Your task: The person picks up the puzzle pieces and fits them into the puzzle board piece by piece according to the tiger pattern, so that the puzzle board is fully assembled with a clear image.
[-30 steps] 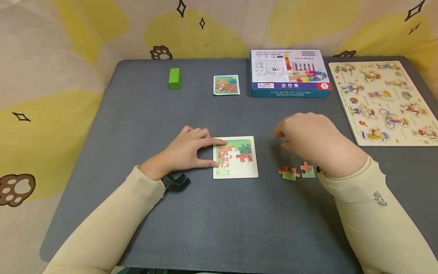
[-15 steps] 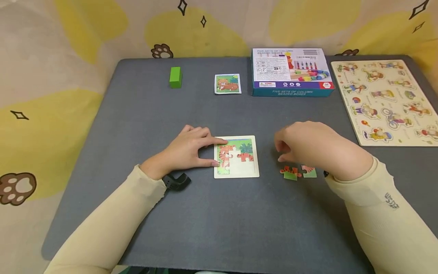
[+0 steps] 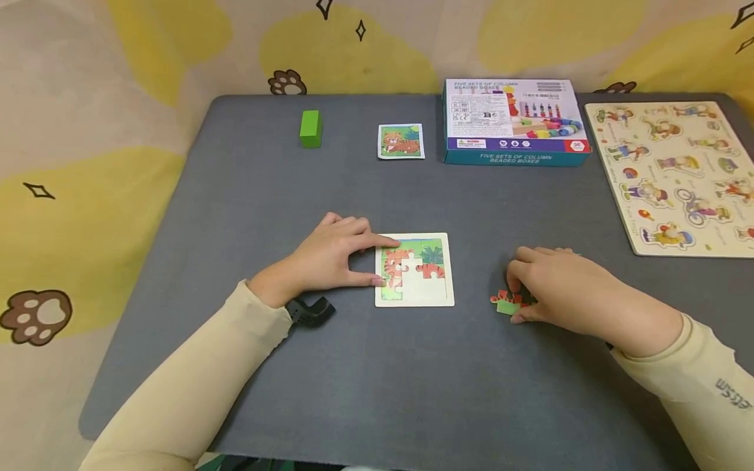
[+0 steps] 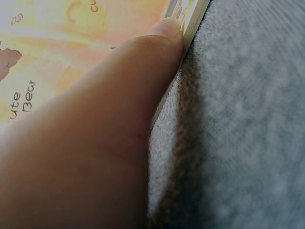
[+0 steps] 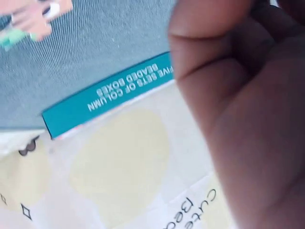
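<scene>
My left hand (image 3: pixel 330 258) stretches its index finger and thumb over the left side of a puzzle board (image 3: pixel 415 302) in the head view. Several tiger pieces (image 3: pixel 397 265) fill the board's left and top parts; its lower right shows bare wood. In the left wrist view the thumb (image 4: pixel 143 57) rests at an edge of the board. My right hand (image 3: pixel 571 294) hovers low over the loose pieces, fingers loosely bent, index finger and thumb apart beside an orange and green puzzle piece (image 3: pixel 508 305). Another blurred puzzle piece (image 5: pixel 38 19) shows in the right wrist view.
A tiger picture card (image 3: pixel 402 142) and a green block (image 3: pixel 311 129) stand farther back on the grey table (image 3: pixel 330 392). A bead toy box (image 3: pixel 515 124) lies at the back right. Beside it is a large wooden picture puzzle board (image 3: pixel 674 176).
My right hand has moved down and toward me onto the loose pieces, covering the right-hand one. The left hand stays on the board. The head view has shifted slightly.
</scene>
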The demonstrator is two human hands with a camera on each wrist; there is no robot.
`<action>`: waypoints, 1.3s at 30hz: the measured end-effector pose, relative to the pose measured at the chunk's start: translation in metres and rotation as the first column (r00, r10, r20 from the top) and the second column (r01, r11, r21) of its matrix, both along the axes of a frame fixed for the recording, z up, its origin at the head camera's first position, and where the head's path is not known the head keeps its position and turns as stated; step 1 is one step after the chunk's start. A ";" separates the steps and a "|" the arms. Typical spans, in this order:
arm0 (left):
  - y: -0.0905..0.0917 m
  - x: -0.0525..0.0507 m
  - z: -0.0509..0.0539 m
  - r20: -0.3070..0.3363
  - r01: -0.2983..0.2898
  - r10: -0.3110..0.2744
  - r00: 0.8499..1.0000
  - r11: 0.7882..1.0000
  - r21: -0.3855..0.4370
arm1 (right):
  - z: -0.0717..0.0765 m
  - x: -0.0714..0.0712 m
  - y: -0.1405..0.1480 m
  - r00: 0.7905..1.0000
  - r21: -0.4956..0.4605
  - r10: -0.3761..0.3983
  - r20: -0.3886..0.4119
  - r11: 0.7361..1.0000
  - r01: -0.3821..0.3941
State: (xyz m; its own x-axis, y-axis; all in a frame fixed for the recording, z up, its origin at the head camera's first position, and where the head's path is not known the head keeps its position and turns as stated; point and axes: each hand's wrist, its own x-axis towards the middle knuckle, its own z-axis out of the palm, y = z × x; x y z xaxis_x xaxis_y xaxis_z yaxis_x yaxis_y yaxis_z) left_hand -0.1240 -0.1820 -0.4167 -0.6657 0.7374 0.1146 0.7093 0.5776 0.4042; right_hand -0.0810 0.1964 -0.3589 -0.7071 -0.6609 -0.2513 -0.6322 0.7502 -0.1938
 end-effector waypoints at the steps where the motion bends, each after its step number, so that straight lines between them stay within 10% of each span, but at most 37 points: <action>1: 0.000 0.000 0.000 0.001 0.000 0.000 1.000 1.000 0.000 | -0.001 0.000 0.000 1.000 -0.019 0.007 0.006 1.000 -0.007; 12: -0.004 0.002 0.002 0.028 -0.033 0.034 0.999 0.999 -0.028 | 0.003 -0.004 -0.012 0.984 -0.141 0.018 0.178 0.990 0.007; 28: 0.001 0.001 0.000 0.019 -0.022 0.022 1.000 0.999 -0.024 | 0.005 -0.003 -0.065 0.981 -0.471 0.017 0.193 0.879 0.077; 39: 0.001 0.000 0.001 0.006 -0.013 0.013 1.000 1.000 0.000 | -0.005 -0.003 -0.085 0.979 -0.476 0.009 0.205 0.875 0.092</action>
